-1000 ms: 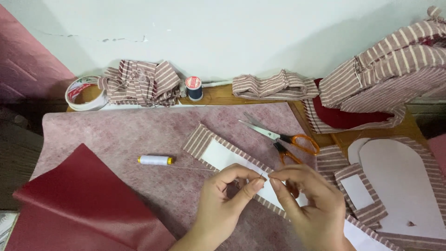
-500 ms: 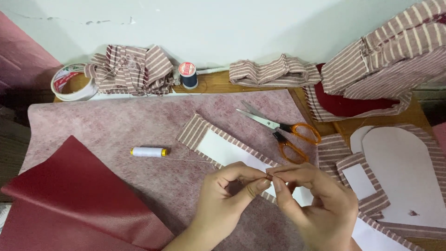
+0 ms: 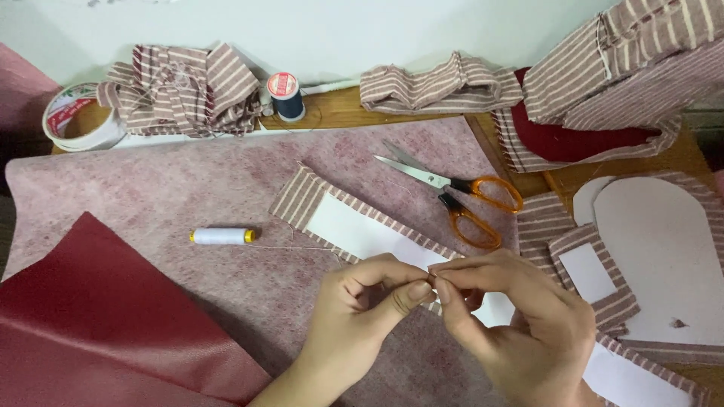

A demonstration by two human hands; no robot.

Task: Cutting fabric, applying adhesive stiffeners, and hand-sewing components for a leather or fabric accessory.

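- At the far left I am seeing a roll of tape [image 3: 75,120] lying by the wall, and below it a dark red sheet [image 3: 98,332] covering the near-left corner of the pink felt mat [image 3: 188,188].
- A heap of striped fabric [image 3: 181,87] is sitting beside a dark blue thread spool [image 3: 286,96] on the wooden edge.
- A white thread spool [image 3: 222,236] is lying on its side on the mat, a thin thread running from it towards the hands.
- My left hand [image 3: 362,309] is pinching shut, thumb and forefinger meeting the right hand's fingertips; what sits between them is too small to tell.
- Under both hands a long striped fabric strip with a white card panel [image 3: 354,226] is lying diagonally on the mat.
- My right hand [image 3: 520,324] is pinching closed too, tip to tip with the left.
- Orange-handled scissors [image 3: 452,196] are lying shut just beyond the hands.
- At the right, an arch-shaped white card [image 3: 664,249] is resting on striped cloth.
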